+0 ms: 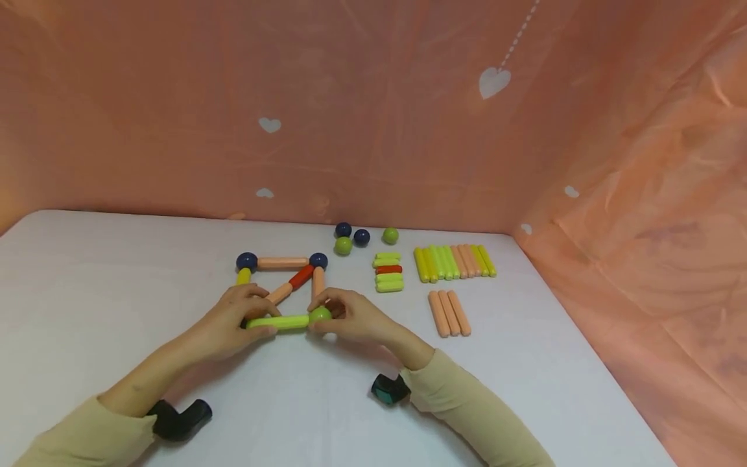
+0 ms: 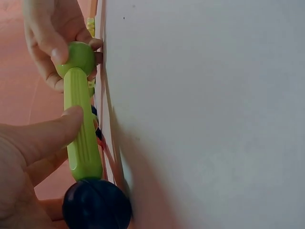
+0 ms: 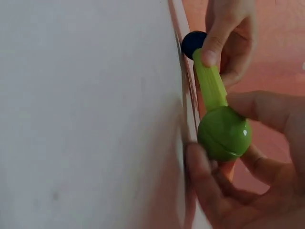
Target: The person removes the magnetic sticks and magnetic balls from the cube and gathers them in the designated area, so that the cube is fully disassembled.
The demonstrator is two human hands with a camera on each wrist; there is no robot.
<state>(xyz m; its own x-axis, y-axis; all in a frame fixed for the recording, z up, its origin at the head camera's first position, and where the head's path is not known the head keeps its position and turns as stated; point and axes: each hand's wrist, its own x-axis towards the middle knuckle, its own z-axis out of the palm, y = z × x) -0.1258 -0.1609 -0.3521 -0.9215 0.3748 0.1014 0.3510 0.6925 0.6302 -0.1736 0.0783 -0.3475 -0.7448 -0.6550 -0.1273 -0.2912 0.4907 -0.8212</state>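
Note:
A flat frame of sticks and balls lies on the table. My left hand grips the light green stick along its near side, with the thumb pressed on it. At that stick's left end is a dark blue ball, mostly hidden in the head view. The fingers of my right hand hold the green ball at the stick's other end. Two more dark blue balls form the far corners, joined by a peach stick. A red piece and a peach piece run diagonally between corners.
Loose blue and green balls sit at the table's back edge. Short green and red sticks lie right of the frame. Further right are a row of long sticks and three peach sticks. A patterned cloth hangs behind.

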